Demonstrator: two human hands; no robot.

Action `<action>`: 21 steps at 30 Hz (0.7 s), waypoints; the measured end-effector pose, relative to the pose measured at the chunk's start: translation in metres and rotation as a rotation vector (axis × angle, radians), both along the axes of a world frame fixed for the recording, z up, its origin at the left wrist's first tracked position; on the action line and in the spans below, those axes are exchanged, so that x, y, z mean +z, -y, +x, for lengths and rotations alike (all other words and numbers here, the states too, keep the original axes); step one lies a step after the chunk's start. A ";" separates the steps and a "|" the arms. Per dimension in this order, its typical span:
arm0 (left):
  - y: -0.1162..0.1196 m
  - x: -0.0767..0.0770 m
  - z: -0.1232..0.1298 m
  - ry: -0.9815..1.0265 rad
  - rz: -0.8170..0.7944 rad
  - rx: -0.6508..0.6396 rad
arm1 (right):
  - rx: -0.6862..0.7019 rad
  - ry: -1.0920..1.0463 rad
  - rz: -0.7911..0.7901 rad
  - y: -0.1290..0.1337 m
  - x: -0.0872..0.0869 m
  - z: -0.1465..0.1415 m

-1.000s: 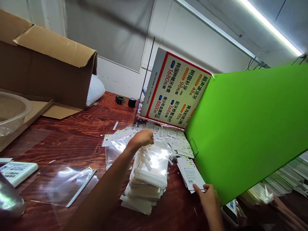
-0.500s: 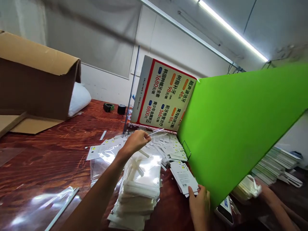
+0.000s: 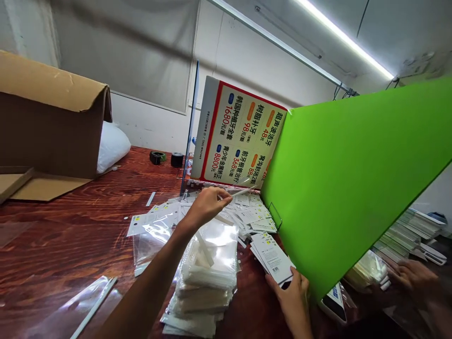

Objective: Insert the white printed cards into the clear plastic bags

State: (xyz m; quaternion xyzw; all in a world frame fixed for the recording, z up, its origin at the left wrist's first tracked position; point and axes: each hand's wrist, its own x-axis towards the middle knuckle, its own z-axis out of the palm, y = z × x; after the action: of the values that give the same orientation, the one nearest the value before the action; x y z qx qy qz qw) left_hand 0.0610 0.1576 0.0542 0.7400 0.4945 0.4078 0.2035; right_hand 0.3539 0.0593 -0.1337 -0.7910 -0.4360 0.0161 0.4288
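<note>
My left hand (image 3: 211, 203) pinches a thin clear strip (image 3: 243, 191) above a spread of white printed cards (image 3: 250, 212). Below it stands a tall stack of clear plastic sleeves (image 3: 208, 287), with loose strips lying on top. At the lower right, my right hand (image 3: 294, 294) grips the bottom edge of a small pile of white cards (image 3: 271, 256), its thumb and fingers at the lower corner. Other cards and clear bags (image 3: 151, 240) lie left of the stack.
A green panel (image 3: 346, 188) rises at the right, joined to a printed price board (image 3: 243, 136). Cardboard box (image 3: 49, 127) and tape rolls (image 3: 177, 159) stand at the back left. Another person's hand (image 3: 416, 278) is beyond the panel.
My left hand has moved slightly right with the strip. My right thumb has shifted from the cards' face to their lower edge. The other person's hand has moved right.
</note>
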 end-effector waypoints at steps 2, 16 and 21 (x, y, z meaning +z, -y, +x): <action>-0.001 -0.002 0.000 -0.005 0.008 -0.013 | 0.003 0.009 0.015 0.001 -0.003 0.003; 0.001 -0.031 0.042 -0.004 -0.209 -0.487 | -0.051 0.054 0.116 -0.002 -0.021 0.004; 0.016 -0.048 0.064 -0.537 -0.065 -0.405 | -0.038 0.107 0.235 -0.002 -0.024 -0.002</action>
State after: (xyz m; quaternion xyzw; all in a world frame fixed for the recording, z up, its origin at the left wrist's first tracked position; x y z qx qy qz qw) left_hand 0.1247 0.1421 0.0064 0.8974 0.3862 0.1338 0.1664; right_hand 0.3519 0.0616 -0.1579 -0.7432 -0.4422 -0.0854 0.4948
